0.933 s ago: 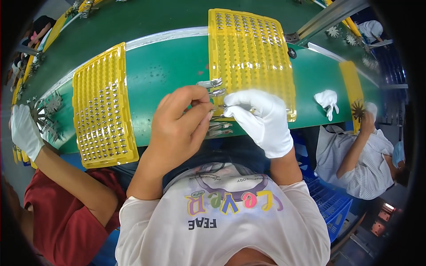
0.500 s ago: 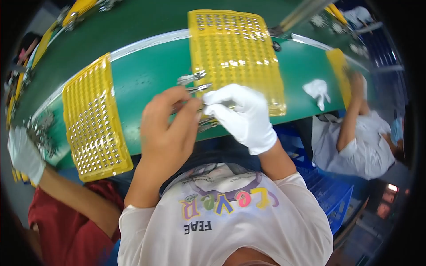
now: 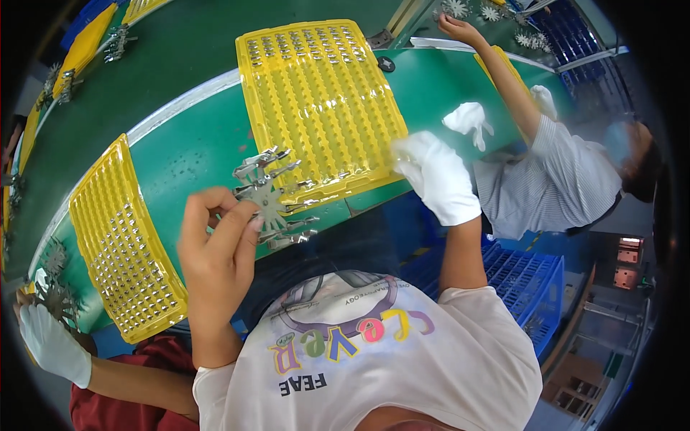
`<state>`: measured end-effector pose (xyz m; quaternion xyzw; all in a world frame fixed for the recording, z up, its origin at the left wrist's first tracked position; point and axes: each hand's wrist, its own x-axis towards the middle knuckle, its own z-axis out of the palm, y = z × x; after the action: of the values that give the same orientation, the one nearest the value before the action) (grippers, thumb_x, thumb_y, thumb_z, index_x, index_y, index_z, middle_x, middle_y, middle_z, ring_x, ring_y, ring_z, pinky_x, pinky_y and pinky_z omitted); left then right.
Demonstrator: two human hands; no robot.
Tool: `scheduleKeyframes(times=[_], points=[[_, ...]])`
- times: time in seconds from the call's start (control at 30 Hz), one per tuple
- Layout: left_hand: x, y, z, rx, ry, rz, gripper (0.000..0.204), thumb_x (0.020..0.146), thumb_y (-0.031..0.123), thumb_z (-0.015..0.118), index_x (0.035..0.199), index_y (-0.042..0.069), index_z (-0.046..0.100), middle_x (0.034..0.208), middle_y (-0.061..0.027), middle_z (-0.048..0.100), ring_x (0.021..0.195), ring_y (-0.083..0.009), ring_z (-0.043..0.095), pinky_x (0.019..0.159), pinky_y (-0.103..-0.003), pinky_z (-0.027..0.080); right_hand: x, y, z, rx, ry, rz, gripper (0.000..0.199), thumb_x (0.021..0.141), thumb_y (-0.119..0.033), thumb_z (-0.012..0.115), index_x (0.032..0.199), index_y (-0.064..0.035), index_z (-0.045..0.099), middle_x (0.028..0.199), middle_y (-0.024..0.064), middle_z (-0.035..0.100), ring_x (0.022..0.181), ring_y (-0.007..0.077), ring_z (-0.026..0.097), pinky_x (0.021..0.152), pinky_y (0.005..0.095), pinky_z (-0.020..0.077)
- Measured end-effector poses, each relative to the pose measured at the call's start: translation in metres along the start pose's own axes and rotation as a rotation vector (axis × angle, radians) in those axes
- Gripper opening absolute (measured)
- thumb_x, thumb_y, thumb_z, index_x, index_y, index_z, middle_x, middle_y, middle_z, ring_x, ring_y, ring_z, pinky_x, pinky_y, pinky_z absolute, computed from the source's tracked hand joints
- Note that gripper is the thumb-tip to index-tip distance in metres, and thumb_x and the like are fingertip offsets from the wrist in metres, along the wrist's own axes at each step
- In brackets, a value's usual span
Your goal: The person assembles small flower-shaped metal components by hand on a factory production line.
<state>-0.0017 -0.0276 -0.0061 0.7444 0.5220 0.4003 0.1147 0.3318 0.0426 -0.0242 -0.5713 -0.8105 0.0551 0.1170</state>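
Note:
Bare and closed, my left hand (image 3: 219, 241) pinches a star-shaped metal plate (image 3: 270, 205) between thumb and fingers. Several slim silvery metal clips (image 3: 260, 162) stick out from the plate's points, mostly on its right and far sides. The piece is held over the near left corner of a large yellow moulded tray (image 3: 323, 108). Rows of small metal parts (image 3: 305, 44) fill the tray's far end; its nearer slots show bare yellow. My right hand (image 3: 440, 179), in a white glove, is at the tray's near right edge, its fingers smeared by motion.
A second yellow tray (image 3: 129, 248) with metal parts lies to the left on the green table. A loose white glove (image 3: 468, 122) lies to the right. Co-workers sit on both sides; a gloved hand (image 3: 54, 345) is at far left. Blue crates (image 3: 535, 287) stand below right.
My right hand has left the metal piece and moved right, to the tray's edge. My left hand keeps the star-shaped plate, now more exposed. The right co-worker's arm has reached farther away.

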Motion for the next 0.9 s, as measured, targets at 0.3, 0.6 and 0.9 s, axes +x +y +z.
scheduleKeyframes(times=[0.3, 0.6, 0.9], points=[[0.006, -0.001, 0.003, -0.021, 0.012, -0.018, 0.015, 0.082, -0.005, 0.074, 0.097, -0.003, 0.071, 0.097, -0.0128, 0.058, 0.081, -0.0253, 0.059, 0.068, -0.035, 0.048, 0.014, 0.018, 0.004, -0.172, -0.288, 0.067, 0.031, 0.078, -0.022, 0.084, 0.105, -0.0136, 0.073, 0.105, 0.0121, 0.065, 0.098, 0.0367, 0.066, 0.085, 0.0479, 0.0535], [0.001, -0.003, -0.001, -0.020, 0.027, -0.011, 0.015, 0.083, -0.004, 0.074, 0.097, -0.004, 0.072, 0.098, -0.0129, 0.057, 0.083, -0.0250, 0.059, 0.069, -0.035, 0.049, 0.022, 0.034, 0.004, 0.040, -0.368, 0.072, 0.022, 0.080, -0.022, 0.080, 0.092, -0.0085, 0.067, 0.100, 0.0128, 0.064, 0.098, 0.0355, 0.064, 0.085, 0.0456, 0.0517], [0.006, -0.006, 0.005, -0.100, 0.031, 0.032, 0.020, 0.084, -0.006, 0.073, 0.103, -0.002, 0.072, 0.103, -0.0127, 0.057, 0.084, -0.0254, 0.061, 0.071, -0.035, 0.051, 0.005, -0.019, 0.009, 0.912, 0.003, 0.281, 0.013, 0.086, 0.002, 0.077, 0.097, 0.0046, 0.071, 0.088, 0.0096, 0.078, 0.079, 0.0121, 0.073, 0.074, 0.0253, 0.0583]])
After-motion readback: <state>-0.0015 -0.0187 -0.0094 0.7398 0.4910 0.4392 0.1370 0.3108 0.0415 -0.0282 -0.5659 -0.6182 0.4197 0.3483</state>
